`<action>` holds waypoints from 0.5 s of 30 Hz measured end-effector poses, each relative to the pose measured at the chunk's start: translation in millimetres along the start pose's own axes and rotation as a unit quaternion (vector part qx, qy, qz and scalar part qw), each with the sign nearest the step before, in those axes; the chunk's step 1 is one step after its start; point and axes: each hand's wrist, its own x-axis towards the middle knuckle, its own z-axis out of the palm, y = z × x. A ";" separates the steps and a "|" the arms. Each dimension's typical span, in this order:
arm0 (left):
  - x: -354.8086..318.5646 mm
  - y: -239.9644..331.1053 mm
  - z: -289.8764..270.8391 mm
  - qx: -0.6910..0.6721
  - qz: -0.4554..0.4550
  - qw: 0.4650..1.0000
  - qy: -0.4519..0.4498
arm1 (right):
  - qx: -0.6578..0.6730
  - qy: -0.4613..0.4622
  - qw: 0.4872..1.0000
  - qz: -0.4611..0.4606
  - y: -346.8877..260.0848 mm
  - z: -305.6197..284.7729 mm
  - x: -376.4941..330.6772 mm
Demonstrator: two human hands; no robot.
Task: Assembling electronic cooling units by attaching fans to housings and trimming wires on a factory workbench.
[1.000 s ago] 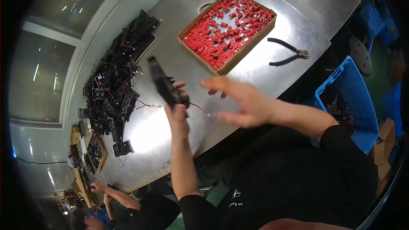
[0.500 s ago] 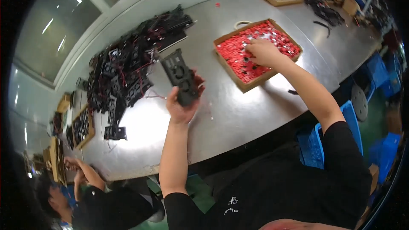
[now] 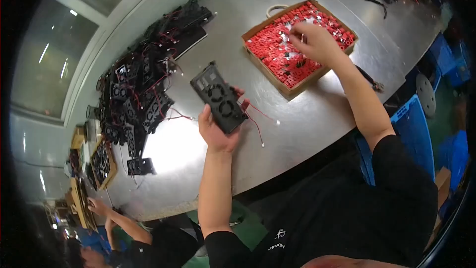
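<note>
My left hand (image 3: 218,131) is closed around a black plastic fan housing (image 3: 219,98), held tilted above the metal table. Two round fan openings and a few slots show on its face. Thin red wires with white plugs (image 3: 262,144) hang from its right side. Over the shallow cardboard box (image 3: 271,80) is my right hand (image 3: 317,42), thumb and fingers bent together at its far middle. Many small red parts (image 3: 270,52) fill the box. Whether a part sits between those fingertips is too small to tell.
A heap of black fan assemblies (image 3: 134,89) with red wires covers the table's left. Near my right forearm lies a dark long tool (image 3: 369,79). Blue crates (image 3: 414,124) stand below at right. Another person's hand (image 3: 99,207) is at the lower left, by more boxes.
My view has shifted. The fan housing has turned in my left hand, and its red wires now show. My right hand remains over the red parts, its fingers slightly raised.
</note>
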 end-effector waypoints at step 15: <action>-7.4 -1.8 -13.0 -0.116 0.023 0.992 -0.045 | -0.037 -0.230 0.972 0.001 2.8 -16.6 -12.3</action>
